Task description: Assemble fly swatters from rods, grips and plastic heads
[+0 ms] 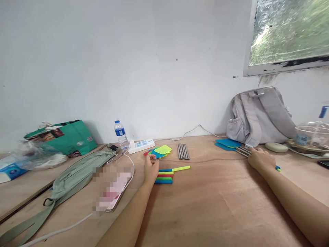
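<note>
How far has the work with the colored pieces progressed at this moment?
Looks done: colored sticks lie stacked together. In hand: the left hand holds colored flat pieces; the right hand rests on metal rods beside blue pieces. Left: gray rods lie untouched.

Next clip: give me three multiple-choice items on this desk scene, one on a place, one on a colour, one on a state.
1. Where does the water bottle stand?
A. beside the white power strip
B. on the grey backpack
C. under the window

2. What colour is the topmost card in the stack by the left hand?
A. black
B. yellow-green
C. white

3. How is the backpack placed?
A. flat in the desk's middle
B. hanging from a hook
C. leaning on the wall

Answers: 1 A, the bottle stands just left of the strip. 2 B, the top card is yellow-green. 3 C, it slumps against the wall behind the right hand.
</note>
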`<state>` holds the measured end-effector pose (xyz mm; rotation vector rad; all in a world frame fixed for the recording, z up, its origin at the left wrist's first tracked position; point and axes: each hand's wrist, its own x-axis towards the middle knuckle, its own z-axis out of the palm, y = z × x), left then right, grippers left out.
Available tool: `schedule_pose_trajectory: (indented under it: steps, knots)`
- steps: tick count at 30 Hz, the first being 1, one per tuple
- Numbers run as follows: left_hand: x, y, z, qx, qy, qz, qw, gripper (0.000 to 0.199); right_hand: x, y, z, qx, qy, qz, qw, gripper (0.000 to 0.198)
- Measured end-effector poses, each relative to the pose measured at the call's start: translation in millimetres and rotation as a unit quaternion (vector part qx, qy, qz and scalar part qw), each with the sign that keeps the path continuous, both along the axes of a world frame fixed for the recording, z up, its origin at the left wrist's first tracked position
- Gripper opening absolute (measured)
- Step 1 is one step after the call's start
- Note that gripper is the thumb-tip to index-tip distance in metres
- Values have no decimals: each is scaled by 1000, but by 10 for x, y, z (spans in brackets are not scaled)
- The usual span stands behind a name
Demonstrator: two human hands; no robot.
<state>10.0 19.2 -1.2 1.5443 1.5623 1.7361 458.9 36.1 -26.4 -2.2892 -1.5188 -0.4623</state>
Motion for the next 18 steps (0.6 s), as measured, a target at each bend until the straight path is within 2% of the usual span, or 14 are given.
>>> schedule_pose_trajectory:
  steps: [13,15,18]
  knots:
    - [33,4,-26,-6,89,-20,996,8,-206,6,12,85,37,64,994,26]
    - [37,0,-29,-5,117,-33,993,7,-210,38,3,99,39,94,990,25]
    - [69,-45,-5,-1,162,-65,985,8,-313,70,-1,124,48,188,973,22]
